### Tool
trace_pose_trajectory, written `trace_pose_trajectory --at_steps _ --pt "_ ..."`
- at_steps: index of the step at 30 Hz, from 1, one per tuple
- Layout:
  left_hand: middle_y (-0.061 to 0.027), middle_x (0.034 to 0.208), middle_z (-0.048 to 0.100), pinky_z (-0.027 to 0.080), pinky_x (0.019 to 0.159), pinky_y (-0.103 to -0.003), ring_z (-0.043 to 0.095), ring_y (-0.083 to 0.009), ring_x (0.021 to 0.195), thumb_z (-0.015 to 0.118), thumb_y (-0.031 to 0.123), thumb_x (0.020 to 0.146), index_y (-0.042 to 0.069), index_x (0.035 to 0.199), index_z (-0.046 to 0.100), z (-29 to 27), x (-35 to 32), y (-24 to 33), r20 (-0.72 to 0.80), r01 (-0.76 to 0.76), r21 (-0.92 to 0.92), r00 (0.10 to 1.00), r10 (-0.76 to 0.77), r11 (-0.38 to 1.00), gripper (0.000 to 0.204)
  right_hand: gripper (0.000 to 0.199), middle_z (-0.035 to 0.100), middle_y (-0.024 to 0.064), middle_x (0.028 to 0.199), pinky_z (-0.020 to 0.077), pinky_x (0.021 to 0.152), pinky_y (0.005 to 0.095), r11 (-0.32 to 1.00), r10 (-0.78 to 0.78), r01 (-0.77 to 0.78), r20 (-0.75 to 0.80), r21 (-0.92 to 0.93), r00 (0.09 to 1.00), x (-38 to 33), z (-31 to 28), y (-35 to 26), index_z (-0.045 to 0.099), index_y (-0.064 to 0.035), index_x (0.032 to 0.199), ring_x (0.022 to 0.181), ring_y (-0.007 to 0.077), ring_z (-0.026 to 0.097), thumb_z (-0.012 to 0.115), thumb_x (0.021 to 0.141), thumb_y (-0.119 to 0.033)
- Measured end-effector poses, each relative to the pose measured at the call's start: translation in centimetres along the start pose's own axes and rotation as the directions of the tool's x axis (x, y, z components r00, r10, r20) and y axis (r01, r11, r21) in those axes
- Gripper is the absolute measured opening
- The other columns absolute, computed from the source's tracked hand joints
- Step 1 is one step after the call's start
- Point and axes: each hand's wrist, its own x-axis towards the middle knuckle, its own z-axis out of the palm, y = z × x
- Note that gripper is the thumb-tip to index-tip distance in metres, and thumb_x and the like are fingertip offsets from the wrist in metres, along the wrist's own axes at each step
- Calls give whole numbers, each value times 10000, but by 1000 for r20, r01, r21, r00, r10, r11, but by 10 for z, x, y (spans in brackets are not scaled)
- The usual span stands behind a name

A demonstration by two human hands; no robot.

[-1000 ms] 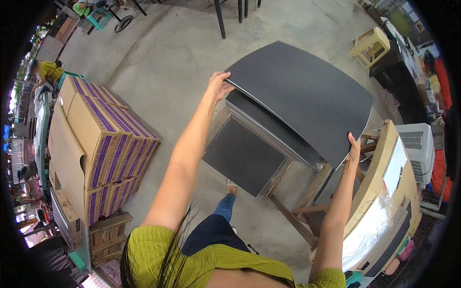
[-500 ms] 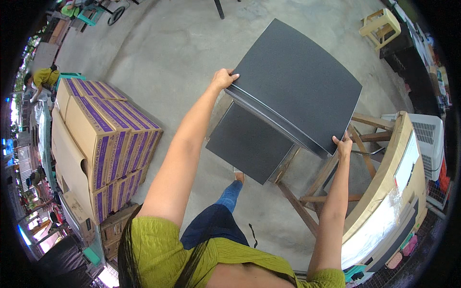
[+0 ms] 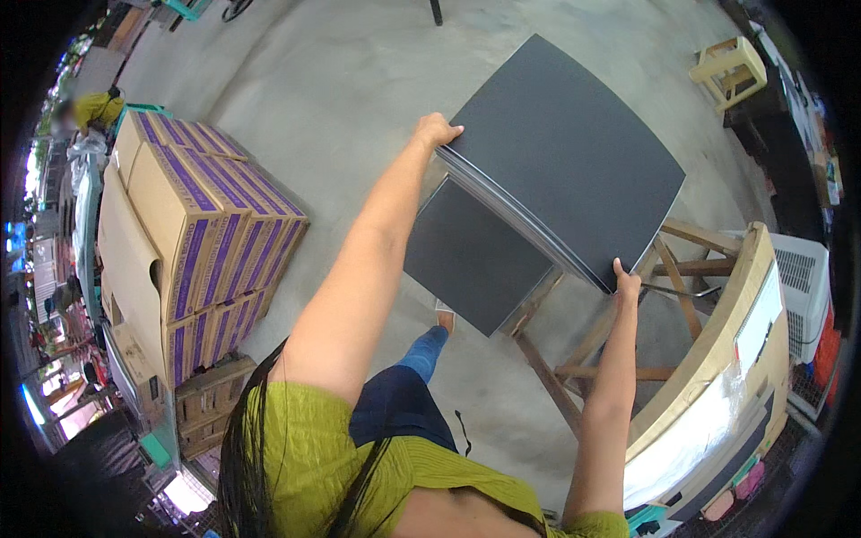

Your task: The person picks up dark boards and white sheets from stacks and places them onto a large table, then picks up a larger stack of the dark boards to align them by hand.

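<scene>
A stack of flat dark grey boards (image 3: 574, 152) spans the space between my two hands. My left hand (image 3: 437, 132) is closed on its left corner, thumb on top. At the near right corner my right hand (image 3: 627, 280) grips the same stack, with the thumb over the upper face; the other fingers are mostly hidden underneath. Beneath the raised boards lies another dark grey board (image 3: 480, 255), on a wooden stand (image 3: 556, 394) whose legs show at the right.
To my left rise stacked cardboard boxes (image 3: 206, 242) with purple stripes. A cardboard-wrapped stack (image 3: 708, 394) stands close on my right, with a white vented appliance (image 3: 798, 282) behind it. A cream stool (image 3: 731, 72) is at the far right. Another person (image 3: 94, 112) works at the far left.
The lifted boards have shifted slightly right and come down a little toward the lower board, the gap between them narrowing. Both hands keep their hold. My view has turned slightly.
</scene>
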Motion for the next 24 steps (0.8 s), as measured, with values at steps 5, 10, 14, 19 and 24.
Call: trace_pose_trajectory --at_steps 5,10,14,19,24 --pt "-180 959 726 590 677 -372 718 -289 780 695 517 834 -37 997 728 -6 -1 -9 47 52 -52 998 -50 997 579 570 653 172 1161 466 942 355 997 25 -23 -23 69 999 -3 14 -2 590 134 1199 1036 255 632 796 827 -245" --pt "-154 1010 721 606 642 -333 716 -280 751 704 477 846 -35 1038 713 -12 -6 13 151 118 -118 983 -99 986 547 516 677 170 1094 491 888 355 999 -16 19 -97 32 995 7 6 10 631 134 1133 964 256 653 807 814 -232" --pt "-147 1104 696 606 632 -340 705 -246 859 698 497 850 -23 1067 707 -32 -19 8 165 155 -128 977 -133 980 563 531 674 184 1114 480 907 354 999 30 -32 -59 -29 998 -6 14 -11 632 126 1143 1001 265 648 818 798 -233" --pt "-153 1178 663 586 708 -361 673 -245 993 672 526 869 -8 1131 683 -28 -19 12 224 203 -210 962 -155 956 595 567 673 196 1159 460 947 361 999 42 -41 -48 18 998 8 8 7 633 111 1167 1061 285 644 825 781 -257" --pt "-178 1095 679 556 756 -427 669 -321 959 595 629 875 -38 1091 683 -26 -7 3 235 23 -171 972 18 985 707 521 657 187 1100 509 844 417 992 24 -21 -21 128 1000 7 10 3 601 139 1119 983 283 639 819 792 -203"
